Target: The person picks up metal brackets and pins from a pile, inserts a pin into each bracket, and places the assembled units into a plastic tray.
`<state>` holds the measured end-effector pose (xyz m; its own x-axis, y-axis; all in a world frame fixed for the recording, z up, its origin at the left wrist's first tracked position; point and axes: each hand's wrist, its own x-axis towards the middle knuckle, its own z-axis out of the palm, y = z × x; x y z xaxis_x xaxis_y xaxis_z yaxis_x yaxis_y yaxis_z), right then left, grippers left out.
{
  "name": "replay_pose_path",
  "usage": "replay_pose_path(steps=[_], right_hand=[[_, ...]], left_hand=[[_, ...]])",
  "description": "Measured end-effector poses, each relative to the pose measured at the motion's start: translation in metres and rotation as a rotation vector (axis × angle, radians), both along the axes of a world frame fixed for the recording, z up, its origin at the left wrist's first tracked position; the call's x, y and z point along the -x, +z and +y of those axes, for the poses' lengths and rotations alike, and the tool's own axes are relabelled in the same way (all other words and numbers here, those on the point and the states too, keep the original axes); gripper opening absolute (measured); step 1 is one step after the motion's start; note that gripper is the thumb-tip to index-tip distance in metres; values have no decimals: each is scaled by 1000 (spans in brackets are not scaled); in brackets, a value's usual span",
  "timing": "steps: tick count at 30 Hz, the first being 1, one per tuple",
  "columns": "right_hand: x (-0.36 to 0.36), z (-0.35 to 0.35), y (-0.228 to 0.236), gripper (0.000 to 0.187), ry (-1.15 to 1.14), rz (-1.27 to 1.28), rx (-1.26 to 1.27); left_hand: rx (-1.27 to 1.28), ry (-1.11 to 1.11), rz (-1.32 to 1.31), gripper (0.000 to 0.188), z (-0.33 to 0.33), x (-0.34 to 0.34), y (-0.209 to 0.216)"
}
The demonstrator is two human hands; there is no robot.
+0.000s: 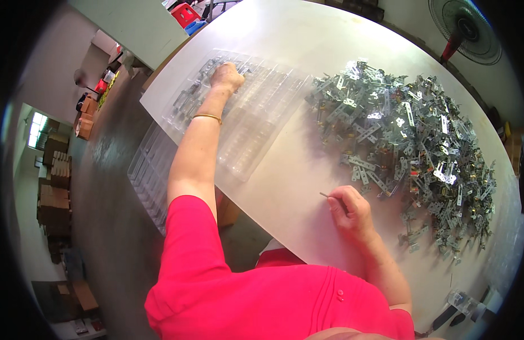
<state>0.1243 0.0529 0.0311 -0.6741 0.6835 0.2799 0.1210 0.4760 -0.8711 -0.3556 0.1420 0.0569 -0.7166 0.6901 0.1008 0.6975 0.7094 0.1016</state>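
My left hand reaches across a clear plastic tray with rows of ridged compartments. Its fingers are closed and point down into the tray, hiding whatever they grip. Grey metal parts lie in the tray's compartments to the left of that hand. Above the near table edge, my right hand pinches a short, thin, dark rod between thumb and forefinger. Right of both hands spreads a large heap of metal hinge-like parts, flat and punched with holes, with some brassy bits among them.
The pale table carries all this. A second clear tray juts out below the table's left edge. Scissors or pliers with dark handles lie at the lower right. Beyond the table stand a fan and stacked cardboard boxes.
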Motion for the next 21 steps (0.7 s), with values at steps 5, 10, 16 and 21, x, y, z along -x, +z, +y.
replay_pose_path(steps=[5,10,16,21], right_hand=[[0,0,-1,8,-2,0,-3],[-3,-5,1,8,-4,4,2],[-5,2,-20,7,-6,43,121],[-11,14,-1,13,-62,136,683]], left_hand=[[-19,-21,36,19,5,-2,-7],[-39,-70,40,23,-2,-7,-8],[-178,-230,116,26,-20,-38,8],[-615,-642,-251,11,-64,-189,54]])
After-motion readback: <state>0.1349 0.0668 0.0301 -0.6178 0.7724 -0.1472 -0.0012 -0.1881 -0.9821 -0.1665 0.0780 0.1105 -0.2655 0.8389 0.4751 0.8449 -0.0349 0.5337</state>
